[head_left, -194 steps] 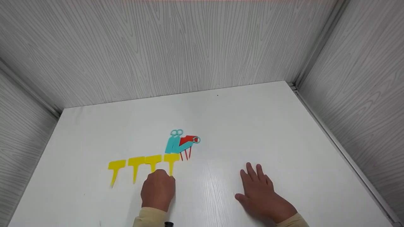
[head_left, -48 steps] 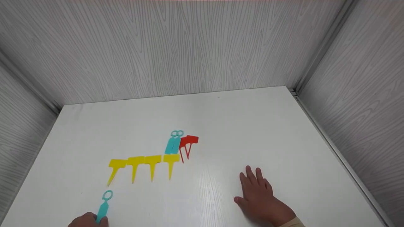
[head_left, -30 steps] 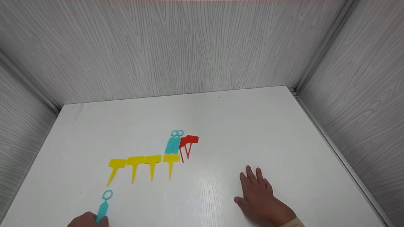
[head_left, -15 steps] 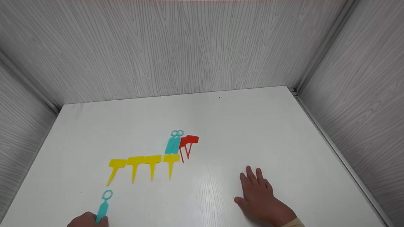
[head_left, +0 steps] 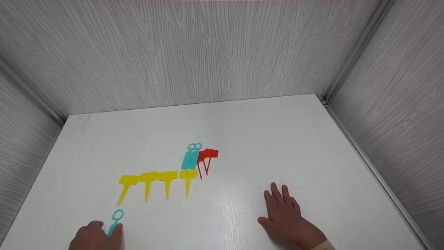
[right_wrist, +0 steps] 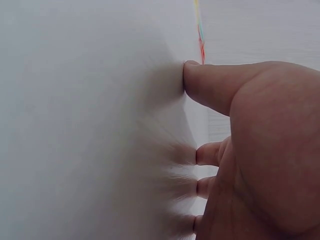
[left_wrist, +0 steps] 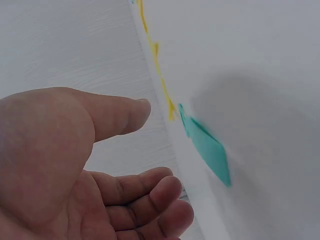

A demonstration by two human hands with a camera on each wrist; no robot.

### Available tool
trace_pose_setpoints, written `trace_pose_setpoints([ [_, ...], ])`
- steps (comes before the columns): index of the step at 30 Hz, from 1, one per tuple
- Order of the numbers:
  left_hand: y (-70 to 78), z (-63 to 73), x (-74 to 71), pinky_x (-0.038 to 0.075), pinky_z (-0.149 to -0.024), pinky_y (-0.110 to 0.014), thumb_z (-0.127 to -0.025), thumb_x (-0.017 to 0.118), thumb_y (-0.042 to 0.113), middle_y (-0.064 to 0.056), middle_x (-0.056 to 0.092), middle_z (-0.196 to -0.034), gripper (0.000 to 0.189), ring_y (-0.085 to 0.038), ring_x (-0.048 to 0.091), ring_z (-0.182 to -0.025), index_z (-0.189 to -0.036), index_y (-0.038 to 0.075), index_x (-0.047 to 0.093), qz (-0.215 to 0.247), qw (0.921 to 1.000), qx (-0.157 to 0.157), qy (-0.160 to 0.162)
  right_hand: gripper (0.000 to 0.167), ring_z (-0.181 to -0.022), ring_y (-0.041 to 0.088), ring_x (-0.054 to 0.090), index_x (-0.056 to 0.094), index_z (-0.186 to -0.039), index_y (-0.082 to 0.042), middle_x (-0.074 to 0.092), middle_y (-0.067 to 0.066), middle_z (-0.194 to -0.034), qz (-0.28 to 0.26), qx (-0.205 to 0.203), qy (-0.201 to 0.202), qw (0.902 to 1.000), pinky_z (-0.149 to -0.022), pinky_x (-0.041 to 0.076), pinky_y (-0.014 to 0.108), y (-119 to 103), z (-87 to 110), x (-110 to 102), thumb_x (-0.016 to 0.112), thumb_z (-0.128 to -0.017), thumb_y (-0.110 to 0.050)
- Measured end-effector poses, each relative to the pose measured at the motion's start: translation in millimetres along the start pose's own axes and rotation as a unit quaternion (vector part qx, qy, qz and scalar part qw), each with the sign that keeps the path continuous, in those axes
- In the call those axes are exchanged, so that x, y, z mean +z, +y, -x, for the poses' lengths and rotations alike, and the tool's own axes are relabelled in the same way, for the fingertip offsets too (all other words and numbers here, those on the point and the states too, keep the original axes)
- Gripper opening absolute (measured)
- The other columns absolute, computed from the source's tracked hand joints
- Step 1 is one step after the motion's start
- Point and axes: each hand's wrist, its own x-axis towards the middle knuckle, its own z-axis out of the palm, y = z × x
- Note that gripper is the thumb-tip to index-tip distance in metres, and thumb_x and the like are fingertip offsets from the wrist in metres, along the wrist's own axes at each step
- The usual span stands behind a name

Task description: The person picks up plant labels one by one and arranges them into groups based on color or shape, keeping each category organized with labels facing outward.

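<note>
My left hand (head_left: 93,238) is at the lower left of the head view, thumb and fingers spread apart over a teal ring-ended plant tag (head_left: 112,229). In the left wrist view this teal tag (left_wrist: 210,150) lies on the table, beyond the fingertips and apart from them. The hand covers the tag's lower end in the head view. My right hand (head_left: 286,220) rests on the table with fingers straight and spread. In the right wrist view the thumb tip (right_wrist: 192,77) presses the white surface, and nothing is held.
Several yellow T-shaped plant labels (head_left: 168,175) form a row left of centre. Behind the row's right end lie two teal tags (head_left: 190,159) side by side, with overlapping red T-shaped labels (head_left: 210,153) next to them. Grey wood-grain panels (head_left: 201,52) enclose the white table (head_left: 270,139).
The teal tag that lay across the red labels now lies at the lower left, brought there by my left hand. That hand has just loosened its fingers from it. The right hand stays put.
</note>
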Motion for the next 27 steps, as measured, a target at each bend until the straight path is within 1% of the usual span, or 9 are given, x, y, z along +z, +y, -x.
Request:
trace_pose_setpoints([
  [2,17.4,4.2,-10.8,0.058,-0.087,-0.056,-0.103,0.071,0.038,-0.032,0.063,-0.101,0.068,-0.043,0.066,-0.094,-0.128,-0.023,0.056,0.014,0.9994,0.024,0.018,0.09,-0.167,0.051,-0.012,0.028,-0.173,0.001,0.001,0.024,-0.184,-0.002,0.002,0.0,1.0,-0.126,0.007,0.08,2,0.3,-1,0.067,-0.108,-0.049],
  [4,35.9,7.5,-19.2,0.058,-0.089,-0.057,-0.103,0.071,0.038,-0.032,0.063,-0.106,0.067,-0.043,0.066,-0.097,-0.131,-0.021,0.057,0.021,0.9982,0.045,0.034,0.091,-0.167,0.051,-0.013,0.027,-0.173,0.001,0.0,0.024,-0.184,-0.005,-0.001,0.0,1.0,-0.126,0.007,0.081,3,0.9,-1,0.066,-0.109,-0.05],
  [7,62.4,7.0,-25.0,0.059,-0.091,-0.059,-0.103,0.072,0.037,-0.032,0.063,-0.114,0.064,-0.043,0.065,-0.101,-0.134,-0.018,0.06,0.029,0.9953,0.075,0.053,0.091,-0.167,0.053,-0.013,0.028,-0.172,0.002,0.0,0.025,-0.184,-0.009,-0.007,-0.001,0.9999,-0.125,0.007,0.081,5,0.5,-2,0.065,-0.109,-0.052],
  [9,79.2,5.0,-24.8,0.059,-0.092,-0.059,-0.102,0.074,0.036,-0.032,0.063,-0.118,0.062,-0.043,0.064,-0.104,-0.135,-0.015,0.062,0.035,0.9938,0.088,0.059,0.091,-0.167,0.053,-0.012,0.028,-0.172,0.002,-0.001,0.025,-0.183,-0.009,-0.011,-0.001,0.9999,-0.125,0.007,0.081,4,0.1,-2,0.063,-0.109,-0.054],
  [11,94.3,2.5,-24.0,0.059,-0.094,-0.06,-0.103,0.074,0.034,-0.032,0.064,-0.121,0.06,-0.042,0.064,-0.105,-0.135,-0.015,0.064,0.039,0.9916,0.109,0.059,0.091,-0.167,0.053,-0.011,0.028,-0.172,0.002,0.0,0.025,-0.184,-0.005,-0.01,-0.002,0.9999,-0.125,0.008,0.081,3,-0.7,-1,0.063,-0.109,-0.054],
  [16,126.9,-2.1,-18.9,0.06,-0.096,-0.059,-0.102,0.076,0.031,-0.031,0.067,-0.12,0.056,-0.039,0.066,-0.102,-0.132,-0.015,0.067,0.037,0.9822,0.167,0.077,0.09,-0.168,0.051,-0.011,0.028,-0.173,0.001,0.001,0.023,-0.184,-0.003,-0.006,-0.001,1.0,-0.126,0.008,0.08,2,-0.8,-1,0.064,-0.109,-0.052],
  [21,153.3,-8.1,-14.6,0.063,-0.091,-0.055,-0.102,0.078,0.033,-0.025,0.065,-0.108,0.054,-0.036,0.063,-0.093,-0.129,-0.012,0.067,0.023,0.9757,0.202,0.083,0.09,-0.168,0.05,-0.011,0.028,-0.173,0.0,0.001,0.022,-0.184,-0.008,0.001,0.001,1.0,-0.127,0.008,0.078,2,0.4,-1,0.066,-0.109,-0.05],
  [24,165.1,-11.4,-11.3,0.064,-0.089,-0.055,-0.101,0.081,0.033,-0.023,0.064,-0.103,0.052,-0.036,0.062,-0.091,-0.125,-0.012,0.068,0.021,0.9716,0.219,0.086,0.091,-0.168,0.05,-0.011,0.029,-0.173,0.0,0.002,0.021,-0.185,-0.012,-0.001,0.002,0.9999,-0.127,0.007,0.078,1,1.1,-1,0.066,-0.108,-0.051],
  [27,176.8,-14.9,-6.9,0.065,-0.087,-0.054,-0.101,0.082,0.032,-0.022,0.064,-0.101,0.051,-0.035,0.062,-0.089,-0.123,-0.011,0.068,0.028,0.9672,0.237,0.088,0.091,-0.168,0.05,-0.011,0.029,-0.173,0.0,0.002,0.022,-0.184,-0.016,-0.011,0.007,0.9998,-0.127,0.008,0.078,3,3.5,-1,0.062,-0.109,-0.056],
])
